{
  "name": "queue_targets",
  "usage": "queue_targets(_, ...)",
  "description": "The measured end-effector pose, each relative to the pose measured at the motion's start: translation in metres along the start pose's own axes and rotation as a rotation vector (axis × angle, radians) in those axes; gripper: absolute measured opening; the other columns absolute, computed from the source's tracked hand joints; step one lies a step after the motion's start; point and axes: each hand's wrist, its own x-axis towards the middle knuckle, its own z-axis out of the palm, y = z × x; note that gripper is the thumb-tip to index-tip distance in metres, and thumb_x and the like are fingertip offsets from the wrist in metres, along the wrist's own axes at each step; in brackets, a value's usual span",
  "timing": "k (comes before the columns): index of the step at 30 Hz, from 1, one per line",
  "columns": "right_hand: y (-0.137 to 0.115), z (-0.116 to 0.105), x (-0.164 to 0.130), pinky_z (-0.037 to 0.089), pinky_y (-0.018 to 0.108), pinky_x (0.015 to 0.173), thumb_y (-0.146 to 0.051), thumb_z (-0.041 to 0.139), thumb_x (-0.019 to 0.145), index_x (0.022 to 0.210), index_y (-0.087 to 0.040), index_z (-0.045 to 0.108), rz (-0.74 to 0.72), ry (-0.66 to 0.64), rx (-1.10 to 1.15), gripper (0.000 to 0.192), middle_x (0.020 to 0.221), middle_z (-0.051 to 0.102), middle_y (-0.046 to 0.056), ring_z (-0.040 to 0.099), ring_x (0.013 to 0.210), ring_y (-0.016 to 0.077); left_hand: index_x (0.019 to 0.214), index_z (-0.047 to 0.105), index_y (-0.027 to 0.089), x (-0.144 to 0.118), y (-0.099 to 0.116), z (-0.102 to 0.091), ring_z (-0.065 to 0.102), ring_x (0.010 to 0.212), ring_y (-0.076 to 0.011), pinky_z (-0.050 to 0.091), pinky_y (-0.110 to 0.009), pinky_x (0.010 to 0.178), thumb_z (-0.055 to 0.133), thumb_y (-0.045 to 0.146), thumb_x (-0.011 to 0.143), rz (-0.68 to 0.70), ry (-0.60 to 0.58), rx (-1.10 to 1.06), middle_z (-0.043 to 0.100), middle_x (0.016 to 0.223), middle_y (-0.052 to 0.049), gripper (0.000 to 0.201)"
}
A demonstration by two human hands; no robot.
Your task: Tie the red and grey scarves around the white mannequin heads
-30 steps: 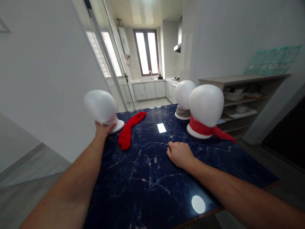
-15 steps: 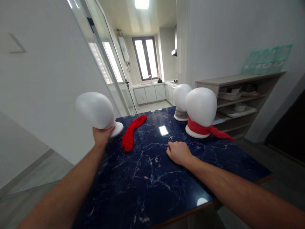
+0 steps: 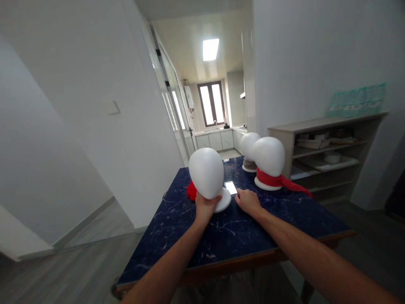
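Now the left hand (image 3: 205,207) is stretched forward on a nearly straight arm, fingers wrapped around the neck of a white foam mannequin head (image 3: 206,173), gripping it just above its round base. That head stands upright near the middle of the dark blue marbled worktop (image 3: 177,236), its base resting on the surface. Just behind it on the left, a bit of red cloth (image 3: 191,191) peeks out, mostly hidden by the head.

Beside it, the right hand (image 3: 248,200) lies on the worktop, knuckles up and fingers curled loosely under, holding nothing; it sits just to the right of the head's base, apart from it. The right forearm runs back toward the lower right corner.

Farther along the worktop stand two more white heads: the nearer head (image 3: 268,157) wears a red scarf (image 3: 280,181) at its neck, and the far head (image 3: 249,145) stands close behind it. A shelf unit (image 3: 329,147) stands against the right wall.
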Motion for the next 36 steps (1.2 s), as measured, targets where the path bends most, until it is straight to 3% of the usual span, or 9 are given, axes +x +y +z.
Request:
queue_targets(4, -0.001, -0.002, -0.004, 0.049, 0.031, 0.085, -0.033, 0.045, 0.108, 0.113, -0.019, 0.073, -0.047, 0.014, -0.002, 0.031, 0.108, 0.078, 0.012, 0.075, 0.1, 0.0247, 0.153, 0.046, 0.023, -0.014, 0.006, 0.007, 0.06, 0.139, -0.0351, 0.05, -0.046, 0.114, 0.089, 0.043, 0.074, -0.011, 0.053, 0.002, 0.062, 0.151, -0.015, 0.092)
queue_targets(14, -0.002, -0.003, -0.008, 0.043, 0.029, 0.078, -0.031, 0.048, 0.105, 0.101, -0.021, 0.075, -0.15, 0.061, 0.006, 0.029, 0.104, 0.079, 0.009, 0.074, 0.097, 0.0231, 0.153, 0.047, 0.025, -0.034, 0.018, 0.007, 0.056, 0.142, -0.0375, 0.048, -0.047, 0.112, 0.09, 0.051, 0.07, -0.027, -0.001, 0.12, 0.058, 0.151, -0.019, 0.098)
queue_targets(21, 0.001, 0.004, -0.004, 0.042, 0.028, 0.077, -0.031, 0.047, 0.106, 0.102, -0.02, 0.075, -0.166, 0.027, 0.023, 0.03, 0.104, 0.079, 0.01, 0.073, 0.096, 0.0223, 0.148, 0.049, 0.018, -0.041, 0.016, 0.016, 0.059, 0.136, -0.0375, 0.047, -0.046, 0.111, 0.09, 0.042, 0.069, -0.06, -0.004, 0.098, 0.062, 0.143, -0.02, 0.092)
queue_targets(25, 0.003, 0.01, 0.0, 0.041, 0.029, 0.077, -0.032, 0.046, 0.106, 0.102, -0.02, 0.075, -0.178, 0.015, 0.037, 0.032, 0.104, 0.079, 0.01, 0.073, 0.094, 0.0225, 0.141, 0.055, 0.015, -0.041, 0.005, 0.017, 0.06, 0.133, -0.036, 0.045, -0.047, 0.113, 0.092, 0.033, 0.064, 0.0, 0.011, -0.064, 0.064, 0.139, -0.019, 0.087)
queue_targets(30, 0.007, 0.016, 0.005, 0.04, 0.028, 0.075, -0.034, 0.047, 0.105, 0.099, -0.022, 0.076, -0.163, 0.024, 0.063, 0.031, 0.102, 0.079, 0.009, 0.072, 0.094, 0.0228, 0.145, 0.055, 0.016, -0.029, -0.03, -0.005, 0.054, 0.142, -0.0349, 0.041, -0.044, 0.12, 0.083, 0.011, 0.06, -0.031, -0.135, -0.23, 0.057, 0.152, -0.018, 0.089)
queue_targets(34, 0.01, 0.02, 0.01, 0.04, 0.029, 0.077, -0.033, 0.042, 0.107, 0.103, -0.022, 0.076, -0.091, 0.047, 0.081, 0.036, 0.104, 0.078, 0.011, 0.072, 0.092, 0.0232, 0.136, 0.063, 0.01, 0.002, -0.059, -0.04, 0.062, 0.133, -0.0304, 0.044, -0.04, 0.116, 0.07, 0.006, 0.073, -0.147, -0.161, 0.013, 0.063, 0.142, -0.02, 0.063)
queue_targets(36, 0.01, 0.022, 0.013, 0.041, 0.03, 0.078, -0.033, 0.039, 0.108, 0.106, -0.022, 0.075, -0.057, 0.058, 0.082, 0.038, 0.105, 0.078, 0.012, 0.072, 0.093, 0.0237, 0.124, 0.069, 0.011, 0.019, -0.069, -0.053, 0.065, 0.124, -0.0294, 0.046, -0.04, 0.112, 0.065, 0.009, 0.081, -0.107, -0.143, 0.224, 0.069, 0.129, -0.018, 0.044)
